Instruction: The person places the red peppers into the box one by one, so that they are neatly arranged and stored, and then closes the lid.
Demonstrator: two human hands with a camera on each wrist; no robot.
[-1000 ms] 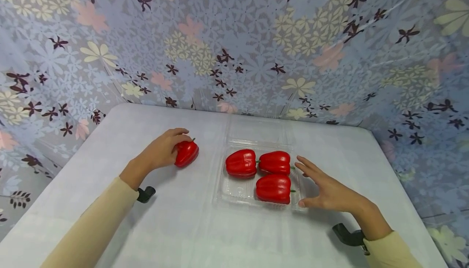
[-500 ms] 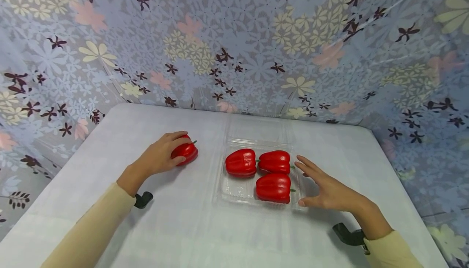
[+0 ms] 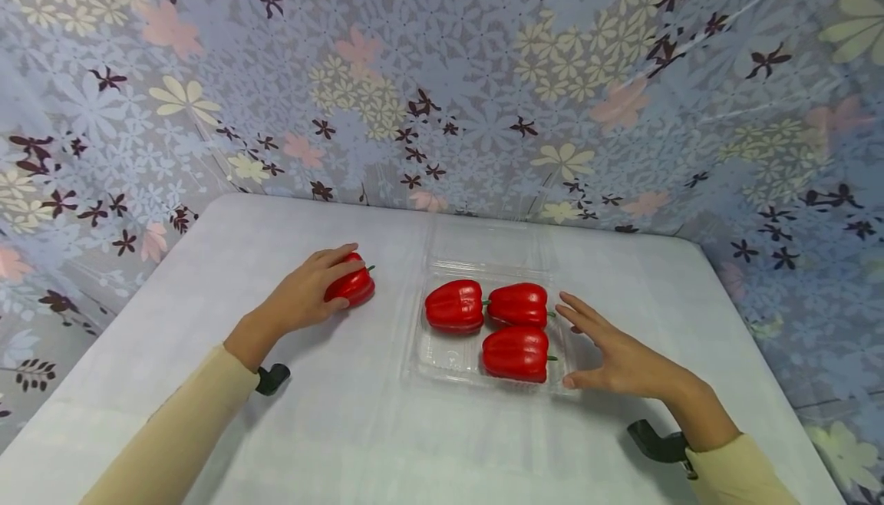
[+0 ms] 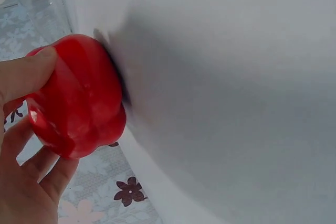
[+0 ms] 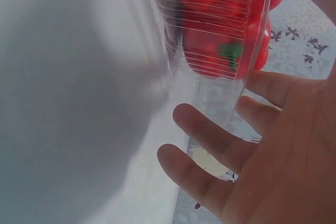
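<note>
Floral sheeting (image 3: pixel 442 98) rises behind a white table (image 3: pixel 331 428). With thumb and fingers curled round it, the left hand (image 3: pixel 300 290) grips a red pepper (image 3: pixel 356 288), its stem end slanting away from the palm, rightward and toward the sheeting. Right of that grip lies a clear container (image 3: pixel 442 353) holding 3 more peppers (image 3: pixel 453 307), its bare corner on the grip's side. The right hand (image 3: pixel 615 363), fingers spread, is nearer the container, just beside its opposite side.

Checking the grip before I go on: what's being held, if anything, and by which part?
The left hand grips a red pepper by its sides, thumb opposite fingers, stem end free. The right hand holds nothing.
</note>
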